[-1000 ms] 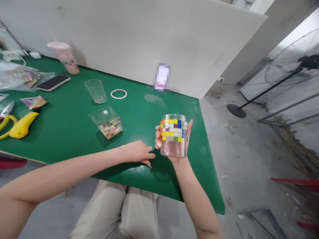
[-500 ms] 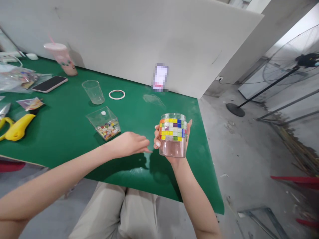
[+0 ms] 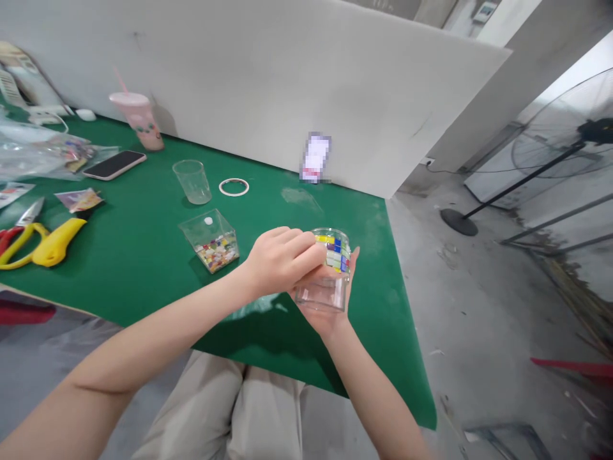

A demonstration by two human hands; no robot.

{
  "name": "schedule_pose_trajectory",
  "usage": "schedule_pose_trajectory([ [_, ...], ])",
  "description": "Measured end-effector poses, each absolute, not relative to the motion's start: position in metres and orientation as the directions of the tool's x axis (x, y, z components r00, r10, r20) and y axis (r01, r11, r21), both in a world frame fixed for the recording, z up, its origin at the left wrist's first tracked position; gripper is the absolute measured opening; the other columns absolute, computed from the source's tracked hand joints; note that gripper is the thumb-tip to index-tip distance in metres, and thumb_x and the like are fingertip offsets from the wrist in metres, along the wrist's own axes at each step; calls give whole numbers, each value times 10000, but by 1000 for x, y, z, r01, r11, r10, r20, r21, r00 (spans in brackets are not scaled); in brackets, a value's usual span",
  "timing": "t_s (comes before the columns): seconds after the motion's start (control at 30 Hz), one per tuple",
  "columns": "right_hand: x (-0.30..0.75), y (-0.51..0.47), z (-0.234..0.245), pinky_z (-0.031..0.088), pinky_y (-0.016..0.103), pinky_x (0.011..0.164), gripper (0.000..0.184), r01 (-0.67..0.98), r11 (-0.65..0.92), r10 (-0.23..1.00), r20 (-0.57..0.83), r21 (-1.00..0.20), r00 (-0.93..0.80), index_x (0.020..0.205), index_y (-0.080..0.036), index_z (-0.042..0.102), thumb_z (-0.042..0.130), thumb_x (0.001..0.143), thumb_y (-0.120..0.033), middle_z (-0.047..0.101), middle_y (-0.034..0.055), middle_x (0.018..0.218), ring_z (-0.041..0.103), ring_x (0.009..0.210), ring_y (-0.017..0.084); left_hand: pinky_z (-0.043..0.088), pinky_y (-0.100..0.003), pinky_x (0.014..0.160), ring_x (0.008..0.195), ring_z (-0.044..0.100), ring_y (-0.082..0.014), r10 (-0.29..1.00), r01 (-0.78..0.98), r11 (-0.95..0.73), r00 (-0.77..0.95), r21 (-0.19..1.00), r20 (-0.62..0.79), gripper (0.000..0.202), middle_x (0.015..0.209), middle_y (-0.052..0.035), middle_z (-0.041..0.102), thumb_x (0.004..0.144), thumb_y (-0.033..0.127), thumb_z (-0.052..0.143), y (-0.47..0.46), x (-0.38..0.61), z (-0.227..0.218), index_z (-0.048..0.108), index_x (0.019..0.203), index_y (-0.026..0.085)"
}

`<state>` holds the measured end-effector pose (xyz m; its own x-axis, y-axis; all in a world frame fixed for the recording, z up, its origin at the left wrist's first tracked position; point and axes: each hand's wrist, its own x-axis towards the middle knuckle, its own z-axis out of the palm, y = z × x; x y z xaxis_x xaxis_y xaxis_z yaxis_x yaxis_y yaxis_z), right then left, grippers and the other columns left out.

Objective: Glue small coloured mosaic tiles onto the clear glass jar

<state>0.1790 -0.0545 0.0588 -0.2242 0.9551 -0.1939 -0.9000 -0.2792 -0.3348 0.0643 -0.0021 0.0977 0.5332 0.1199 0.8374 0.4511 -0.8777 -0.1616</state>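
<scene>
A clear glass cup [image 3: 337,257] has rows of coloured mosaic tiles round its upper part, and its lower part is bare. My right hand [image 3: 329,323] wraps round it from behind and below, holding it above the table, a little tilted. My left hand [image 3: 287,257] is closed against the cup's left side, its curled fingers covering part of the tile rows. Whether a loose tile is under those fingers is hidden. Left of my hands stands a clear square container [image 3: 214,246] of mixed mosaic tiles.
On the green table [image 3: 268,207] are an empty plastic cup [image 3: 192,183], a roll of tape [image 3: 234,187], a phone [image 3: 115,165], scissors [image 3: 23,233], a yellow-handled tool [image 3: 60,243], a pink drink cup [image 3: 140,121] and plastic bags [image 3: 43,153]. A white board [image 3: 249,83] stands behind.
My left hand has moved right and up from beside the glass cup and now closes against its tiled side. The cup has shifted slightly in my right hand.
</scene>
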Motion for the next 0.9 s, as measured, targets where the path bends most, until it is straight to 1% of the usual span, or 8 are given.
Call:
schedule_pose_trajectory([
  [0.1, 178, -55, 58, 562, 363, 754, 664, -894, -286, 953, -197, -346, -229, 1030, -253, 615, 381, 750, -807, 676, 28, 924, 628, 937, 208, 317, -245, 513, 524, 416, -112, 44, 393, -884, 611, -254, 790, 421, 562, 26, 486, 978, 445, 308, 1, 62, 102, 497, 684, 210],
  [0.23, 178, -56, 56, 571, 385, 733, 698, -874, -307, 948, -205, -377, -245, 1029, -262, 624, 362, 726, -834, 673, 40, 1000, 612, 1024, 232, 298, -248, 502, 509, 383, -113, -5, 347, -884, 664, -314, 747, 390, 549, 37, 465, 975, 423, 340, 1, 60, 110, 494, 686, 211],
  [0.4, 175, -60, 60, 552, 422, 820, 751, -873, -332, 942, -169, -359, -289, 1065, -266, 636, 287, 743, -848, 690, 30, 1052, 608, 1084, 246, 292, -240, 505, 504, 376, -108, -47, 280, -891, 727, -358, 685, 403, 568, 35, 473, 979, 415, 323, 6, 57, 120, 464, 667, 204],
  [0.47, 174, -62, 61, 533, 428, 864, 722, -878, -333, 942, -162, -343, -294, 1023, -268, 650, 265, 774, -826, 706, 25, 1019, 627, 1048, 235, 285, -240, 502, 499, 379, -104, -25, 243, -911, 774, -333, 633, 456, 566, 36, 464, 980, 465, 267, 10, 56, 122, 451, 656, 203],
  [0.57, 174, -63, 60, 512, 443, 903, 718, -883, -344, 939, -138, -320, -316, 954, -272, 659, 251, 771, -833, 720, 29, 951, 642, 1010, 228, 285, -245, 494, 482, 365, -105, 66, 239, -938, 835, -252, 546, 570, 543, 33, 437, 953, 572, 144, 12, 55, 124, 436, 633, 202],
  [0.7, 174, -64, 60, 486, 476, 952, 739, -895, -355, 934, -69, -270, -350, 963, -272, 663, 247, 758, -847, 721, 39, 977, 636, 1038, 233, 286, -252, 485, 473, 350, -109, 172, 266, -954, 862, -137, 477, 672, 521, 29, 396, 869, 703, 50, 12, 57, 127, 417, 608, 203],
  [0.8, 174, -66, 62, 492, 478, 948, 727, -901, -358, 933, -57, -245, -355, 995, -258, 660, 255, 783, -823, 720, 52, 1004, 632, 1063, 241, 276, -245, 471, 462, 339, -103, 171, 252, -962, 858, -107, 484, 674, 506, 38, 364, 847, 732, 60, 11, 57, 130, 392, 597, 202],
  [0.9, 174, -67, 62, 513, 483, 922, 727, -907, -359, 933, -70, -221, -353, 1011, -252, 653, 249, 792, -815, 725, 51, 983, 648, 1034, 240, 274, -238, 462, 457, 346, -99, 112, 224, -965, 828, -140, 549, 632, 502, 42, 375, 869, 713, 123, 11, 57, 131, 380, 601, 201],
])
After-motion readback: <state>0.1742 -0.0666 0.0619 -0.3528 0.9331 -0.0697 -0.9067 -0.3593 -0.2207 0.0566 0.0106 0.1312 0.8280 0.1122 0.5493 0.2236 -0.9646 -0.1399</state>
